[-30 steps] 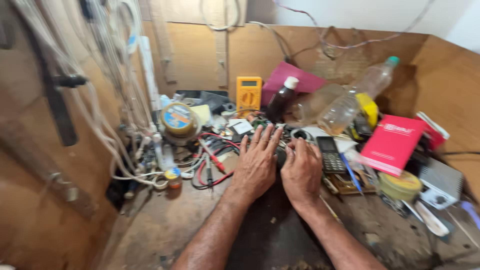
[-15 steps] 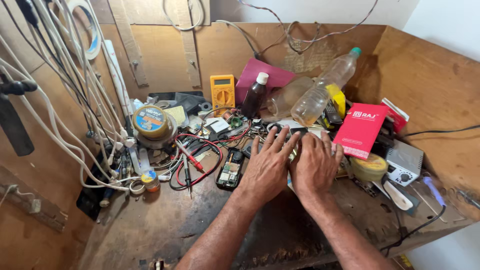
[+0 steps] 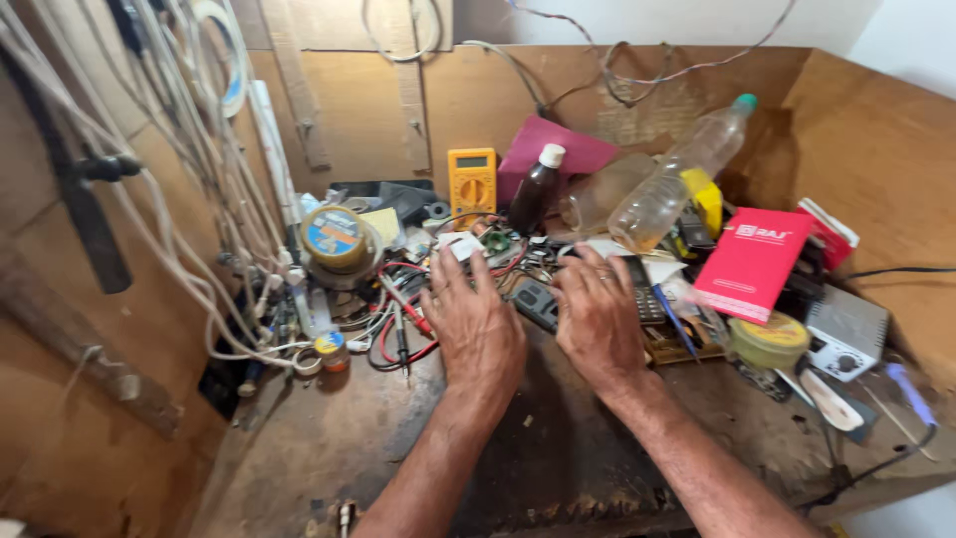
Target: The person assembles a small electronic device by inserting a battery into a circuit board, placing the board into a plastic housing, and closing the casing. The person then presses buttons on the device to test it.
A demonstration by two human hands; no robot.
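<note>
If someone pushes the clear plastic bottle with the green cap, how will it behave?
The clear plastic bottle with the green cap lies tilted on clutter, so it would probably roll or slide. It looks nearly empty, so likely light. Its thin wall may dent.

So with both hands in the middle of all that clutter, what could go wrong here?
1. The left hand lies beside the red and black probe leads; a snagged finger might drag them.
2. The clear plastic bottle leans tilted just behind the right hand; a bump could roll it onto the parts.
3. The dark bottle stands upright close behind the fingers and could tip.
</note>
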